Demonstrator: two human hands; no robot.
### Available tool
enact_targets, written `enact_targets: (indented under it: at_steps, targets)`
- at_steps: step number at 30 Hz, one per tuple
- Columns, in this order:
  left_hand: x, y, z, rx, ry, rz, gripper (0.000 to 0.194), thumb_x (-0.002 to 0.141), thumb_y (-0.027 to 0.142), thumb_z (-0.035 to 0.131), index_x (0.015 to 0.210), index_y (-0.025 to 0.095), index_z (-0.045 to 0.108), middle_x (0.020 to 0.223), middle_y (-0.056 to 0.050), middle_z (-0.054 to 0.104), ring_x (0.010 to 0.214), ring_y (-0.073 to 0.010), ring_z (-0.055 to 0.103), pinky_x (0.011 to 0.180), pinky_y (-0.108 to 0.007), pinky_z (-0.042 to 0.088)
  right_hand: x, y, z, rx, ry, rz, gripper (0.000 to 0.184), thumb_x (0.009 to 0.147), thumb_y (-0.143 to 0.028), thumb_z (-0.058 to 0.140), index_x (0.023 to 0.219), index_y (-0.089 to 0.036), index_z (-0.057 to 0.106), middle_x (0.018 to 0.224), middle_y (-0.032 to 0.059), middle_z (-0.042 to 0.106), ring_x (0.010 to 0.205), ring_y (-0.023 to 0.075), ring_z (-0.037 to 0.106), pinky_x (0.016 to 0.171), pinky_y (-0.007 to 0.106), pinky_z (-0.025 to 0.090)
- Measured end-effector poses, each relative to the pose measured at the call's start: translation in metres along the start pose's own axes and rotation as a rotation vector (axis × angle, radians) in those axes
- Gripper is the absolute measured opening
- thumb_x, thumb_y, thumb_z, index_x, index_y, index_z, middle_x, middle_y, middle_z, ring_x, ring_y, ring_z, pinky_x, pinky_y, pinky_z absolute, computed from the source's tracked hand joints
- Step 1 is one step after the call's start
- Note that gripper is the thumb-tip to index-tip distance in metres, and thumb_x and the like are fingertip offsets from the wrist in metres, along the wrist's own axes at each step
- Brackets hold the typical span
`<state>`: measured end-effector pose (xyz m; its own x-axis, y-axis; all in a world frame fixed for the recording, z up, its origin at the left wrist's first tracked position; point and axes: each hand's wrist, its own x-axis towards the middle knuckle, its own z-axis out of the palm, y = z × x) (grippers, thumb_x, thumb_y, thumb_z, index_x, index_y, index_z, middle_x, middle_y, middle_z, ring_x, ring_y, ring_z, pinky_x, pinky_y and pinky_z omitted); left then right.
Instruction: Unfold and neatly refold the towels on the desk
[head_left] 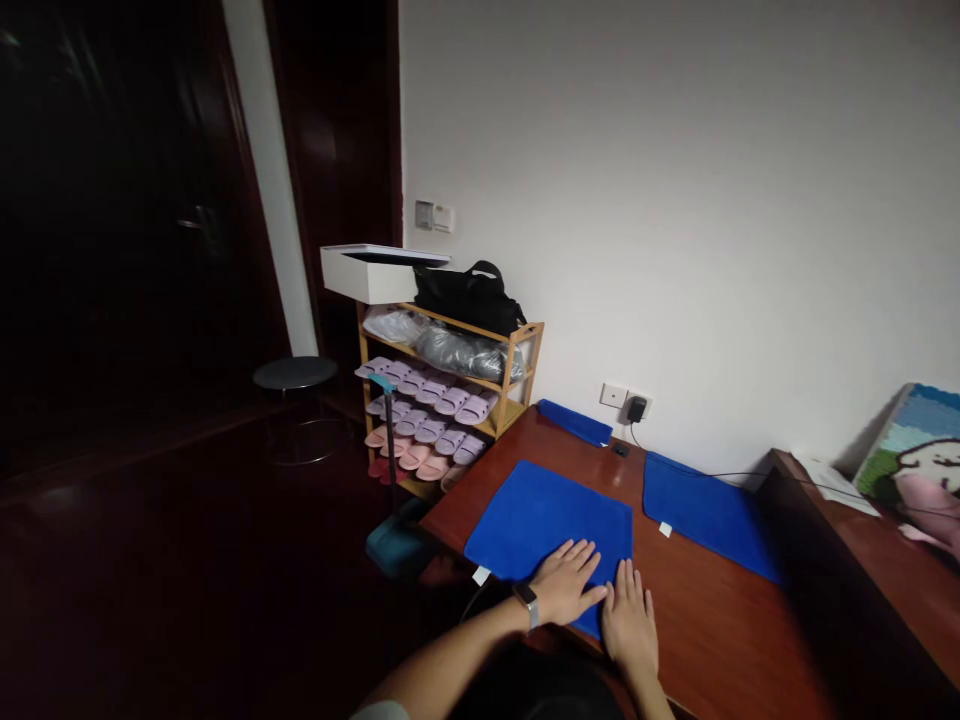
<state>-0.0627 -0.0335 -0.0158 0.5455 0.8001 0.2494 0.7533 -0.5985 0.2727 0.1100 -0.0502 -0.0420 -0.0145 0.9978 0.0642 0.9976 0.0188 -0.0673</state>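
A blue cloth lies spread out flat on the brown wooden desk, with a small white tag at its near left corner. My left hand, a watch on its wrist, rests palm down on the cloth near its front edge, fingers stretched out. Beside it my right hand lies flat at the cloth's right edge, partly over the bare wood. A second blue cloth lies flat farther right. At the far edge of the desk a third blue cloth forms a narrow folded strip.
Past the desk's left end stands a wooden shoe rack with several slippers, a black bag and a white box. A round stool is farther left. A black adapter trails a cable along the wall. A painted picture leans at right.
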Motion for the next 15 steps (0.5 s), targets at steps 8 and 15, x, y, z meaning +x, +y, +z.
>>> enact_targets:
  at_steps: [8, 15]
  targets:
    - [-0.064, -0.052, -0.047, 0.020, 0.019, 0.156, 0.082, 0.092, 0.078, 0.047, 0.158, 0.032, 0.036, 0.165, -0.008, 0.032, 0.151, -0.0290, 0.032, 0.124, -0.046, 0.022, -0.003, 0.003, 0.012, 0.028, 0.113, 0.000, 0.073, 0.099, -0.040, 0.010, 0.157, -0.002, 0.032, 0.164, 0.0170, 0.030, 0.151, 0.0297, 0.031, 0.122, 0.053, 0.024]
    - [-0.081, -0.091, -0.065, 0.025, -0.002, 0.184, 0.074, 0.095, 0.073, 0.048, 0.158, 0.037, 0.034, 0.166, -0.006, 0.031, 0.151, -0.0289, 0.031, 0.124, -0.048, 0.024, -0.005, 0.003, 0.032, 0.088, 0.115, 0.071, 0.074, 0.096, -0.043, 0.013, 0.156, -0.005, 0.037, 0.162, 0.0182, 0.033, 0.148, 0.0330, 0.036, 0.118, 0.060, 0.029]
